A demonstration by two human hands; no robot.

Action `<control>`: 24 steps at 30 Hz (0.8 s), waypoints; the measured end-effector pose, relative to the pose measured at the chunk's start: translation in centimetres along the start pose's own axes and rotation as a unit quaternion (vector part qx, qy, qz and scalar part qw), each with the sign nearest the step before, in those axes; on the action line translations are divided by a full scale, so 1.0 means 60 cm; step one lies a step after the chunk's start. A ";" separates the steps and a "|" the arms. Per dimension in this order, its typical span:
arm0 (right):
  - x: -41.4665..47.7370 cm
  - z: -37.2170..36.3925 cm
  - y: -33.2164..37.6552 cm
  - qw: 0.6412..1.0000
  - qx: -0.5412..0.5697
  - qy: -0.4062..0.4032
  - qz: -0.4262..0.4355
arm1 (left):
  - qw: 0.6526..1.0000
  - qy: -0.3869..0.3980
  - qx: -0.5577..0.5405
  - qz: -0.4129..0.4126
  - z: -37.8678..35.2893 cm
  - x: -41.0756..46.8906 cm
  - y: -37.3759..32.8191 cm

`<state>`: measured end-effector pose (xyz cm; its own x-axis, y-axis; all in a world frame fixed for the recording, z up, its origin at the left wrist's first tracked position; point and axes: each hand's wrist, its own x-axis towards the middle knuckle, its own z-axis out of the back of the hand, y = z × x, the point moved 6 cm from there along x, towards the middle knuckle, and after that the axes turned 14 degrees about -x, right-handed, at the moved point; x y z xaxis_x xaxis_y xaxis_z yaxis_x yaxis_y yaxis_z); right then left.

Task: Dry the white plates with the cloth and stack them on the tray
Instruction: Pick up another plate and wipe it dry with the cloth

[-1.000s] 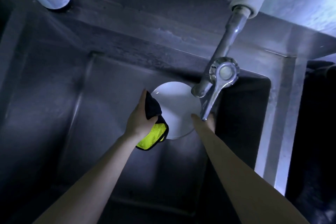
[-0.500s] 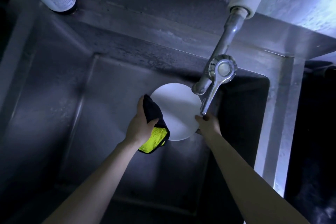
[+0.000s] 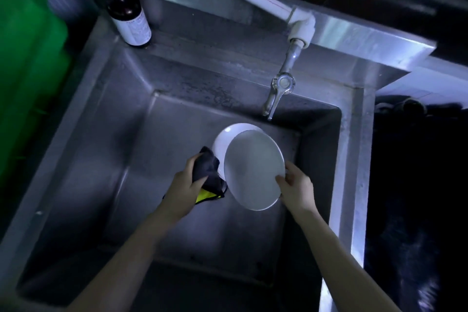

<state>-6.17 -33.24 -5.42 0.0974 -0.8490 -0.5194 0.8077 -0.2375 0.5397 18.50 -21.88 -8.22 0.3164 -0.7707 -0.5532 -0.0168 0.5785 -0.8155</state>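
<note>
Most of the back plate (image 3: pixel 225 140) is hidden behind the front plate (image 3: pixel 253 170). The bottle label (image 3: pixel 134 26) at 11 o'clock is too blurry to read, and the green jug (image 3: pixel 25 58) at 9 o'clock runs off-frame.

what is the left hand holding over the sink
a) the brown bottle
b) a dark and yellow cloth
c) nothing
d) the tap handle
B: the left hand grips the bunched cloth, dark with a yellow side showing below, while the right hand holds the front white plate by its rim.
</note>
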 end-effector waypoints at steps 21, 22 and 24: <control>-0.338 0.163 0.063 0.904 0.411 0.050 0.105 | 0.942 0.006 0.228 -0.246 -0.097 -0.326 -0.264; -0.347 0.171 0.060 0.902 0.413 0.049 0.112 | 0.925 -0.023 0.268 -0.267 -0.107 -0.338 -0.277; -0.365 0.190 0.056 0.900 0.412 0.052 0.133 | 0.866 -0.030 0.352 -0.354 -0.145 -0.373 -0.291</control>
<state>-12.20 -20.81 15.33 0.3132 -0.8887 -0.3350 0.0465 -0.3379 0.9400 3.44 -17.07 16.93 0.0610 -0.9957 0.0697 0.7772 0.0036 -0.6292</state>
